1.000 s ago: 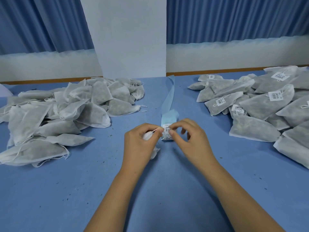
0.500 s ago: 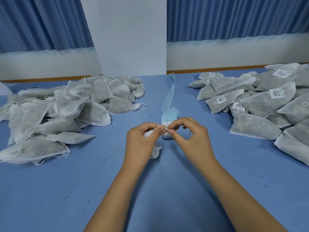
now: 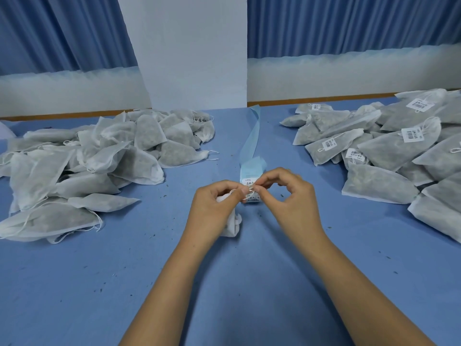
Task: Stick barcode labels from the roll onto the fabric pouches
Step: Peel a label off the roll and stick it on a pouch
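Labelling bench, centre frame: both hands meet at the label strip [image 3: 250,146].
Left hand [image 3: 214,208] grips a pouch [image 3: 233,227], its fingertips pinched together on the drawstring; right hand [image 3: 293,198] pinches a barcode label [image 3: 252,199] with thumb and forefinger.

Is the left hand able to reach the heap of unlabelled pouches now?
Probably yes: only bare blue table lies between the left hand and the heap of unlabelled white fabric pouches. But it grips one pouch, so it must let go first.
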Demonstrator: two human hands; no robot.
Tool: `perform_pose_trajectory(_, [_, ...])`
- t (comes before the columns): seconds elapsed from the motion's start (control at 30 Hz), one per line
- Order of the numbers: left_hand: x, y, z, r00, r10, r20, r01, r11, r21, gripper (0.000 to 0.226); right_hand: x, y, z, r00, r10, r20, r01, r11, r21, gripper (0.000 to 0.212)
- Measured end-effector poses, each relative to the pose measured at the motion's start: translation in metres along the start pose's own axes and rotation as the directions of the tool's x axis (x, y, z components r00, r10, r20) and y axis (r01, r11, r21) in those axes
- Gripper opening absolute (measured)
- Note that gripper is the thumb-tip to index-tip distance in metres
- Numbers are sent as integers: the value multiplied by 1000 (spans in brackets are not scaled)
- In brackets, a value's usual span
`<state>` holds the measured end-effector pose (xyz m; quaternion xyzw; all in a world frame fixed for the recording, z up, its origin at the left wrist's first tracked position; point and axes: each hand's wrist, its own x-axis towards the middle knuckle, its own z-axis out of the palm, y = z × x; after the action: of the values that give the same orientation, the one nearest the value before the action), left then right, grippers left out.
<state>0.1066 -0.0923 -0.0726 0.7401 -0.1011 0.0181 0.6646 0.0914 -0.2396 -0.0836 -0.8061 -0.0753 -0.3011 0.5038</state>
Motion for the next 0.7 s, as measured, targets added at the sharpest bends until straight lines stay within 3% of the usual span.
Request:
perform_pose_trajectory(0.13, [0,1,0,1000,-1,-24,0,1000,-28,20,2,-1,-1,976,-219,-23,214,968,-133,5])
perform_pose_trajectory(0.23, [0,1,0,1000,26,-12,-26,999,20,23,3,-1,-1,951,-306,30,305,924,-231,12])
perform_pose_trajectory(0.7, [-1,3,1,999,35,3,-35,999,4,31,5,0,-3,947,-312,74,319,896,-308,8])
